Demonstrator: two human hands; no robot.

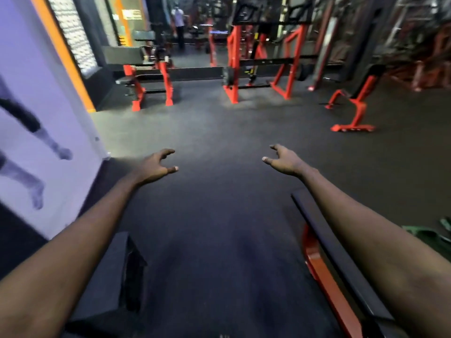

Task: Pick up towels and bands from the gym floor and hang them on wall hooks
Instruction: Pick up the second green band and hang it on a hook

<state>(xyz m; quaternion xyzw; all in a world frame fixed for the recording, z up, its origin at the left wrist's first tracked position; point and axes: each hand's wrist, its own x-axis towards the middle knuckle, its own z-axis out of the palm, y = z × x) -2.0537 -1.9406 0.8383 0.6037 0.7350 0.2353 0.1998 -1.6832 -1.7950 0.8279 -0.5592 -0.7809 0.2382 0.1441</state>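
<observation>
Head view, left hand (156,167) and right hand (284,159) empty, fingers spread

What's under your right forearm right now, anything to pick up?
Under the right forearm runs a black bench pad on a red frame. Something green lies on the floor beyond it, blurred and partly covered. Both hands are empty.
</observation>
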